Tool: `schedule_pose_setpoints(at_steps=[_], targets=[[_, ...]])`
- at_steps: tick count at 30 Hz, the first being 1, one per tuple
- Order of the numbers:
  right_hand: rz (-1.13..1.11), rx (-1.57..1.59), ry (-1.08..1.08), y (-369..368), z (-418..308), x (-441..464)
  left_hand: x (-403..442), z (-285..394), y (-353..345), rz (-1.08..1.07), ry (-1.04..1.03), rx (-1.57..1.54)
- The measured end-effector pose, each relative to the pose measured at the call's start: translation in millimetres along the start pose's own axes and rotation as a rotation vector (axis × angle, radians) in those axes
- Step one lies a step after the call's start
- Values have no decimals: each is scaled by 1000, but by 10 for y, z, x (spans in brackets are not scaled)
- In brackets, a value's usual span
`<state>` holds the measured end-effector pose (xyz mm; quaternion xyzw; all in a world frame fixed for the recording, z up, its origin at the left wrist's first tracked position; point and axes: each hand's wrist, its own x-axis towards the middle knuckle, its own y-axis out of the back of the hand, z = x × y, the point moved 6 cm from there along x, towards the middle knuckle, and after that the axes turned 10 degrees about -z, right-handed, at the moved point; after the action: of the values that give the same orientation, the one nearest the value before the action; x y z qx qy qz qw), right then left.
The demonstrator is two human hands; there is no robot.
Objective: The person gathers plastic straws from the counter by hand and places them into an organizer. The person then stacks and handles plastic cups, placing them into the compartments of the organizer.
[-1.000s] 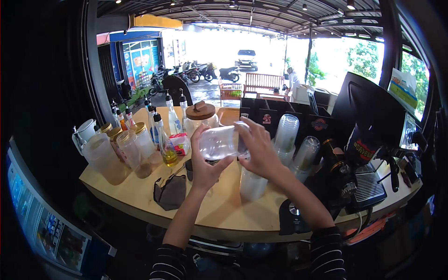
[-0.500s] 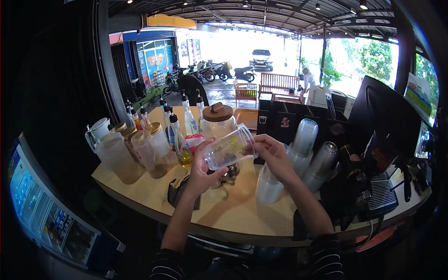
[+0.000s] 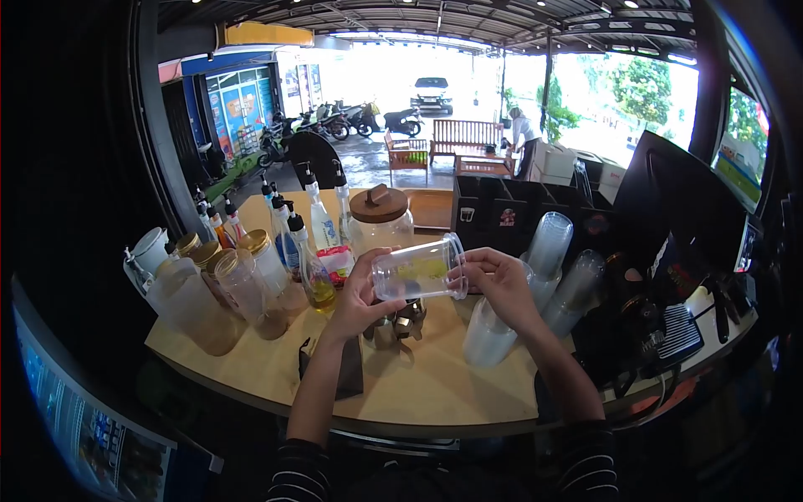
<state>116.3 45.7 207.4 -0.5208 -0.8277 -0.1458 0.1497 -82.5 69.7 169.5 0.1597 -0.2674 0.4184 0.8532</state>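
A clear plastic cup [image 3: 418, 269] lies on its side in the air above the counter, its rim toward the right. My left hand [image 3: 361, 294] is closed around the cup's base end, thumb below and fingers behind. At the rim, the bent fingers of my right hand [image 3: 499, 284] pinch the cup's edge; the fingertips show partly through the plastic. Behind the cup stands a glass jar with a wooden lid [image 3: 379, 203]. Under my hands, small metal jiggers [image 3: 406, 322] rest on the counter. Stacked clear cups [image 3: 489, 333] stand close to my right forearm.
Pump bottles [image 3: 314, 280] and gold-lidded jars [image 3: 261, 259] crowd the left of the wooden counter [image 3: 435, 381], beside a plastic pitcher [image 3: 196, 305]. A black organizer [image 3: 519, 209] stands at the back, and a dark monitor [image 3: 682, 201] at right. Outside, a person [image 3: 525, 134] leans by a bench.
The cup has turned from tilted to nearly level, its rim swinging down slightly. Both hands stay on it. The whole view has shifted, with the background moving left and up.
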Motion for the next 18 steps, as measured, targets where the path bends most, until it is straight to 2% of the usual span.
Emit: schedule_pose_setpoints(at_steps=[5, 7, 10, 18], targets=[[36, -46, -2, -42, -10, 34, 40, 7, -16, -26, -28, -41], [46, -69, 1, -60, -25, 28, 55, 65, -16, 46, -42, 45], [52, -82, 48, -111, -81, -16, 51, -33, 47, 115, 8, -26], [85, -89, 32, -102, -138, -125, 135, -75, -25, 51, -4, -125]])
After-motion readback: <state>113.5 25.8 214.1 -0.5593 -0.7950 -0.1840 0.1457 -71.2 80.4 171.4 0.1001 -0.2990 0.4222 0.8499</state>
